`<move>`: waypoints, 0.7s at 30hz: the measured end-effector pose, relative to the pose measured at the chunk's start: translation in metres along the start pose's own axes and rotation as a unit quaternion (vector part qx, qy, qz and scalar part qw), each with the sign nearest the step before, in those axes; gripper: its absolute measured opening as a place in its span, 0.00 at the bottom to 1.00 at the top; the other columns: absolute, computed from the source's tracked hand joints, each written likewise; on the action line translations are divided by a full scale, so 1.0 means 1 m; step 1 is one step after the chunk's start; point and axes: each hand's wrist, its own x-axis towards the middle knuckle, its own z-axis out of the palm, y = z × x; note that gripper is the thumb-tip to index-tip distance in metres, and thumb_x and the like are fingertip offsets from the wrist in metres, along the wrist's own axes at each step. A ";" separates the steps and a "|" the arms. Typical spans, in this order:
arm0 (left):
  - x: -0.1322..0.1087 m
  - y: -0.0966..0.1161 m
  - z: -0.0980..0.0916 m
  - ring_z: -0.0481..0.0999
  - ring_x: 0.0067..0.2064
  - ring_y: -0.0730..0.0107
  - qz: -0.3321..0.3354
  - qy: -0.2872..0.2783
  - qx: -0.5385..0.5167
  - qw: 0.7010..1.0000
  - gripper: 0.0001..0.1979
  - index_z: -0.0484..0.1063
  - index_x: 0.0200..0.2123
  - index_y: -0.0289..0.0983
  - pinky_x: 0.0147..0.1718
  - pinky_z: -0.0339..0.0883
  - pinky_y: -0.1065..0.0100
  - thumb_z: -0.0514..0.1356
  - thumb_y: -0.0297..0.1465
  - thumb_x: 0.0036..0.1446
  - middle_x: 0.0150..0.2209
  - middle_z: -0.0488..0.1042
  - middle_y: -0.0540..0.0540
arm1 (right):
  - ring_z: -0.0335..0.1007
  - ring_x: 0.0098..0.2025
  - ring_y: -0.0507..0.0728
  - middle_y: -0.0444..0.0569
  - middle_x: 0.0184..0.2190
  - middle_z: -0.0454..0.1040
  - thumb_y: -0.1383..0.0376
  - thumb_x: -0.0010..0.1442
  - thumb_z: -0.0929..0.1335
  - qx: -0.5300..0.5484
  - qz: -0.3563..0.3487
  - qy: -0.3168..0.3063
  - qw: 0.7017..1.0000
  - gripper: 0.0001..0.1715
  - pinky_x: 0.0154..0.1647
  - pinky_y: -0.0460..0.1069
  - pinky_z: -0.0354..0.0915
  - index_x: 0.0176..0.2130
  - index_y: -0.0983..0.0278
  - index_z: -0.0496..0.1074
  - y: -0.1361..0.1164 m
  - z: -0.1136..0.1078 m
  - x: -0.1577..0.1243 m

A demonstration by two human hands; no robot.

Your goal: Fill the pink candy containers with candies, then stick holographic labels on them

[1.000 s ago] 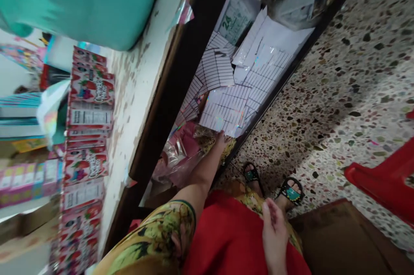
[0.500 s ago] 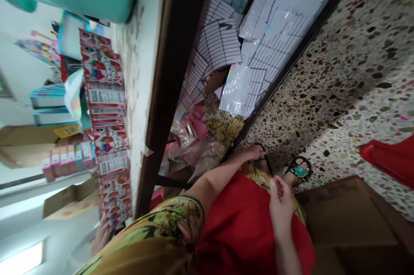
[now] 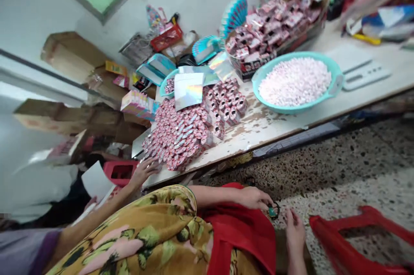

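My left hand [image 3: 255, 198] hangs in front of my red apron [image 3: 246, 223], fingers loosely stretched out and nothing in them. To its right my right hand [image 3: 295, 225] is also empty, its fingers slightly bent and apart, near a red plastic stool [image 3: 359, 238]. Neither hand touches the worktable [image 3: 241, 148]. Many small pink printed boxes [image 3: 181, 132] stand packed together on the table, some with open ends. A shiny plastic sheet [image 3: 188, 90] lies on top of them. A teal basin [image 3: 296, 109] holds a heap of small pale pieces.
Another person's hand [image 3: 147, 171] rests at the table's left end beside the pink boxes. A carton [image 3: 242, 70] full of small pink boxes stands behind the basin. Cardboard boxes [image 3: 74, 55] are stacked at the left. Speckled floor [image 3: 371, 150] lies beyond the table edge.
My view has swung up from the floor and under-table shelf to the tabletop. My left hand has come closer to my right hand; both stay low by the apron.
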 end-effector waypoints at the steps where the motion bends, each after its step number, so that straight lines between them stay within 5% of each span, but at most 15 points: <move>1: -0.014 0.013 -0.023 0.82 0.48 0.62 0.016 0.029 0.001 0.999 0.18 0.76 0.55 0.40 0.48 0.71 0.68 0.62 0.38 0.64 0.50 0.82 0.43 | 0.77 0.45 0.69 0.57 0.39 0.80 0.32 0.37 0.68 -0.030 -0.005 -0.011 0.999 0.44 0.51 0.61 0.72 0.40 0.62 0.72 -0.021 -0.019 -0.001; 4: -0.058 0.028 -0.100 0.80 0.50 0.64 0.024 0.217 -0.016 0.976 0.15 0.78 0.53 0.38 0.53 0.70 0.68 0.60 0.35 0.65 0.50 0.81 0.42 | 0.76 0.49 0.73 0.62 0.40 0.80 0.32 0.32 0.66 -0.141 -0.024 -0.022 0.990 0.44 0.57 0.64 0.69 0.37 0.62 0.71 -0.081 -0.065 0.001; 7: -0.108 0.009 -0.188 0.80 0.48 0.64 -0.070 0.489 -0.063 0.867 0.11 0.80 0.46 0.38 0.52 0.70 0.66 0.62 0.30 0.62 0.47 0.82 0.44 | 0.74 0.53 0.77 0.66 0.43 0.80 0.33 0.32 0.65 -0.221 -0.059 -0.022 0.973 0.41 0.61 0.67 0.66 0.34 0.61 0.70 -0.136 -0.087 0.001; 9: -0.145 -0.020 -0.253 0.78 0.53 0.58 -0.104 0.570 -0.076 0.811 0.14 0.77 0.51 0.35 0.57 0.68 0.60 0.57 0.30 0.64 0.52 0.79 0.39 | 0.75 0.52 0.77 0.65 0.43 0.80 0.34 0.32 0.65 -0.236 -0.082 -0.018 0.968 0.40 0.60 0.66 0.67 0.33 0.60 0.71 -0.172 -0.083 -0.003; 13: -0.218 -0.091 -0.387 0.64 0.66 0.47 -0.234 0.696 -0.091 0.673 0.24 0.67 0.61 0.28 0.66 0.55 0.51 0.59 0.33 0.64 0.63 0.68 0.29 | 0.78 0.47 0.73 0.63 0.41 0.81 0.36 0.33 0.66 -0.233 -0.126 -0.035 0.964 0.37 0.56 0.64 0.71 0.33 0.60 0.73 -0.246 -0.029 -0.022; 16: -0.260 -0.147 -0.469 0.57 0.70 0.45 -0.333 0.717 -0.118 0.601 0.33 0.58 0.65 0.23 0.67 0.51 0.50 0.61 0.37 0.64 0.68 0.58 0.23 | 0.79 0.46 0.69 0.60 0.41 0.81 0.38 0.40 0.67 -0.233 -0.178 -0.088 0.952 0.35 0.53 0.62 0.73 0.37 0.61 0.75 -0.290 0.031 -0.045; 19: -0.276 -0.199 -0.520 0.58 0.69 0.43 -0.385 0.715 -0.151 0.564 0.37 0.58 0.62 0.20 0.65 0.54 0.46 0.66 0.41 0.61 0.67 0.59 0.19 | 0.79 0.45 0.66 0.59 0.44 0.81 0.41 0.48 0.68 -0.245 -0.228 -0.147 0.931 0.33 0.53 0.60 0.73 0.43 0.63 0.76 -0.316 0.082 -0.066; 21: -0.274 -0.226 -0.538 0.63 0.66 0.45 -0.384 0.703 -0.151 0.579 0.36 0.60 0.58 0.21 0.60 0.60 0.46 0.69 0.40 0.58 0.63 0.64 0.21 | 0.79 0.44 0.64 0.59 0.45 0.80 0.43 0.52 0.68 -0.261 -0.249 -0.174 0.916 0.32 0.50 0.60 0.74 0.45 0.63 0.76 -0.323 0.107 -0.076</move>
